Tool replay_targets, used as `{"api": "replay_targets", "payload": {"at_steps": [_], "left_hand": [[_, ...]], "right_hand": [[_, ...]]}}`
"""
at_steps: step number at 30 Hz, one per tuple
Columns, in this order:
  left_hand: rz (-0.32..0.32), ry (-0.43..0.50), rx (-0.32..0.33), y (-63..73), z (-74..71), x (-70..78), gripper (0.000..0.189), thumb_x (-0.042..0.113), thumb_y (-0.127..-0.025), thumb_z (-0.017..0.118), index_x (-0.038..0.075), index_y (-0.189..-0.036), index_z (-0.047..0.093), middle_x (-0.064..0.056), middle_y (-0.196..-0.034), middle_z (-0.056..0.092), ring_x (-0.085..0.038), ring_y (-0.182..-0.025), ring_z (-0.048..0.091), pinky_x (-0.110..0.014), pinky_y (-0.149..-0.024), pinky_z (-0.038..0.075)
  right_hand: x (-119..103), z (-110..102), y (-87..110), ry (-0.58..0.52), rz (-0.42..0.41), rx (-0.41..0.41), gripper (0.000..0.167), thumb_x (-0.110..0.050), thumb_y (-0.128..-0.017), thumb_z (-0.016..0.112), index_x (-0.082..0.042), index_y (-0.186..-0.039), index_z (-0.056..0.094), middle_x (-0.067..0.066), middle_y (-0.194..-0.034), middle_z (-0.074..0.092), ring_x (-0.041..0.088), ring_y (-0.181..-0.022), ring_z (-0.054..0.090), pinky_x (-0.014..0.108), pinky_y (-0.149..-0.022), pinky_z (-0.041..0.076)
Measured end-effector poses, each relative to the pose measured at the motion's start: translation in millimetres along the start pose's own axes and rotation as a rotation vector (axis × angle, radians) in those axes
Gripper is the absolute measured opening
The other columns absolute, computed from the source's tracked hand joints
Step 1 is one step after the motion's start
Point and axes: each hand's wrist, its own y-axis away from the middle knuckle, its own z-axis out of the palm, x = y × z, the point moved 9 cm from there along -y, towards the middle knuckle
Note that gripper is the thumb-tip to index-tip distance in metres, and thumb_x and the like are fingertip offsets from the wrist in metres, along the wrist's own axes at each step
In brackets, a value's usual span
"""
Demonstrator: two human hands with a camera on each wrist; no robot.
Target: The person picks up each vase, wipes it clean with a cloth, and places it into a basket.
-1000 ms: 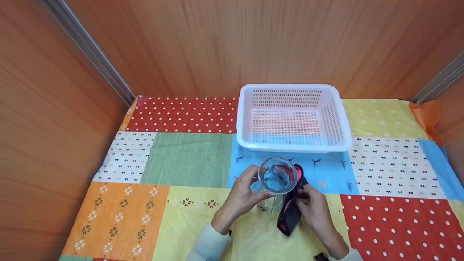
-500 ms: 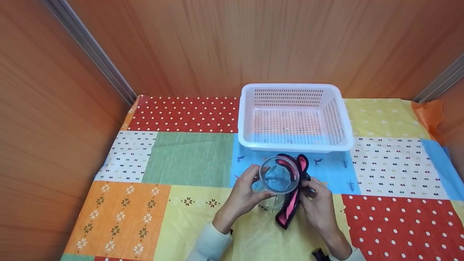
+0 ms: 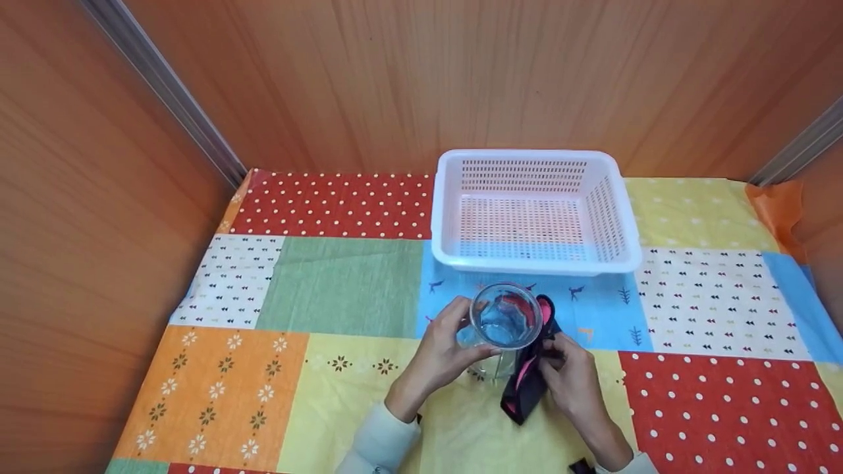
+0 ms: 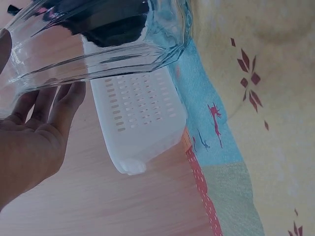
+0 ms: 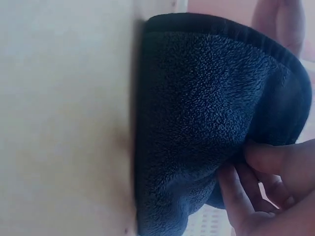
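Observation:
My left hand (image 3: 444, 352) grips a clear glass (image 3: 504, 322) around its upper side, with the wide mouth facing up toward the head view. In the left wrist view the glass (image 4: 118, 56) lies across the top, the left hand's fingers (image 4: 69, 101) curled against it. My right hand (image 3: 576, 378) pinches a dark cloth (image 3: 527, 395) with a pink inner side, held along the glass's right side. Up close in the right wrist view, the fuzzy cloth (image 5: 197, 98) is bunched between thumb and fingers (image 5: 268, 157) and hides the glass.
A white slotted plastic basket (image 3: 533, 263) stands just beyond the hands, near the wooden back wall (image 3: 395, 85). A patchwork tablecloth (image 3: 349, 289) covers the table. An orange cloth piece (image 3: 777, 210) lies by the right wall.
Half a second ago the cloth was higher around the glass with more pink showing. The right hand has since drawn it slightly back toward me. The left hand and glass stay nearly in place.

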Motion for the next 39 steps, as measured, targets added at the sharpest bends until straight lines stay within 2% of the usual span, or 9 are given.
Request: {"api": "replay_targets", "payload": {"at_steps": [5, 9, 14, 17, 22, 27, 30, 34, 39], "left_hand": [[-0.010, -0.007, -0.001, 0.1, -0.4, 0.3, 0.056, 0.015, -0.083, 0.092, 0.012, -0.131, 0.062, -0.002, -0.126, 0.064, -0.018, -0.126, 0.062, -0.034, -0.108, 0.054], [-0.011, -0.002, -0.003, 0.5, -0.3, -0.8, 0.057, 0.014, -0.084, 0.091, 0.012, -0.133, 0.062, -0.003, -0.128, 0.064, -0.027, -0.127, 0.063, -0.036, -0.109, 0.054], [-0.009, 0.014, -0.008, 0.5, 0.6, -0.9, 0.058, 0.012, -0.084, 0.091, 0.007, -0.134, 0.061, -0.011, -0.129, 0.064, -0.034, -0.128, 0.062, -0.037, -0.110, 0.054], [-0.002, 0.016, -0.006, -0.2, 1.5, -0.9, 0.057, 0.011, -0.084, 0.090, 0.003, -0.133, 0.060, -0.015, -0.128, 0.064, -0.034, -0.127, 0.063, -0.037, -0.110, 0.054], [-0.009, 0.006, -0.006, -1.0, 1.7, -0.7, 0.058, 0.011, -0.084, 0.091, 0.002, -0.132, 0.060, -0.010, -0.127, 0.064, -0.033, -0.126, 0.063, -0.036, -0.109, 0.054], [-0.002, 0.015, -0.003, -1.6, 0.9, 0.3, 0.061, 0.013, -0.083, 0.091, 0.002, -0.134, 0.060, -0.007, -0.127, 0.064, -0.035, -0.126, 0.064, -0.036, -0.108, 0.054], [0.000, 0.012, -0.003, -1.5, 0.7, 0.8, 0.059, 0.014, -0.083, 0.092, 0.005, -0.133, 0.061, -0.006, -0.126, 0.064, -0.029, -0.125, 0.064, -0.035, -0.108, 0.054], [-0.006, -0.001, 0.000, -0.9, -0.2, 1.6, 0.058, 0.013, -0.082, 0.092, 0.009, -0.131, 0.062, -0.005, -0.125, 0.065, -0.020, -0.125, 0.063, -0.034, -0.107, 0.055], [-0.003, -0.003, 0.002, -0.6, -0.6, 1.9, 0.059, 0.013, -0.082, 0.092, 0.010, -0.133, 0.062, -0.004, -0.127, 0.065, -0.020, -0.126, 0.063, -0.034, -0.108, 0.055]], "right_hand": [[7.8, 4.5, -1.1, 0.049, 0.021, -0.035, 0.020, 0.019, -0.084, 0.068, 0.001, -0.092, 0.071, 0.012, -0.094, 0.069, 0.028, -0.091, 0.072, 0.036, -0.075, 0.065], [5.7, 4.1, 0.5, 0.035, 0.009, -0.010, 0.021, 0.020, -0.083, 0.069, 0.000, -0.090, 0.069, 0.010, -0.093, 0.069, 0.022, -0.087, 0.070, 0.030, -0.073, 0.063], [-13.3, -6.5, -1.3, -0.049, -0.046, 0.059, 0.025, 0.024, -0.082, 0.071, 0.000, -0.089, 0.071, 0.012, -0.094, 0.071, 0.015, -0.088, 0.070, 0.015, -0.076, 0.059], [-28.2, -15.0, -4.7, -0.092, -0.070, 0.086, 0.023, 0.024, -0.083, 0.071, 0.002, -0.090, 0.073, 0.013, -0.095, 0.071, 0.015, -0.092, 0.068, 0.012, -0.079, 0.057], [-34.9, -19.1, -7.8, -0.107, -0.040, 0.070, 0.022, 0.023, -0.086, 0.069, 0.002, -0.091, 0.074, 0.013, -0.099, 0.071, 0.021, -0.097, 0.068, 0.022, -0.085, 0.062], [-23.1, -12.4, -6.3, -0.069, -0.016, 0.033, 0.023, 0.025, -0.086, 0.067, 0.003, -0.093, 0.073, 0.013, -0.097, 0.070, 0.030, -0.100, 0.071, 0.041, -0.087, 0.064], [-13.5, -7.4, -3.8, -0.032, -0.011, 0.023, 0.023, 0.025, -0.084, 0.067, 0.004, -0.092, 0.072, 0.012, -0.095, 0.069, 0.028, -0.098, 0.071, 0.041, -0.083, 0.065], [-3.0, -1.4, -1.1, 0.004, -0.006, 0.004, 0.021, 0.022, -0.083, 0.068, 0.003, -0.092, 0.072, 0.012, -0.093, 0.069, 0.025, -0.092, 0.072, 0.034, -0.077, 0.065], [5.5, 4.1, -1.5, 0.057, 0.020, -0.031, 0.020, 0.019, -0.084, 0.069, 0.002, -0.094, 0.072, 0.013, -0.095, 0.071, 0.029, -0.092, 0.074, 0.034, -0.074, 0.064]]}}
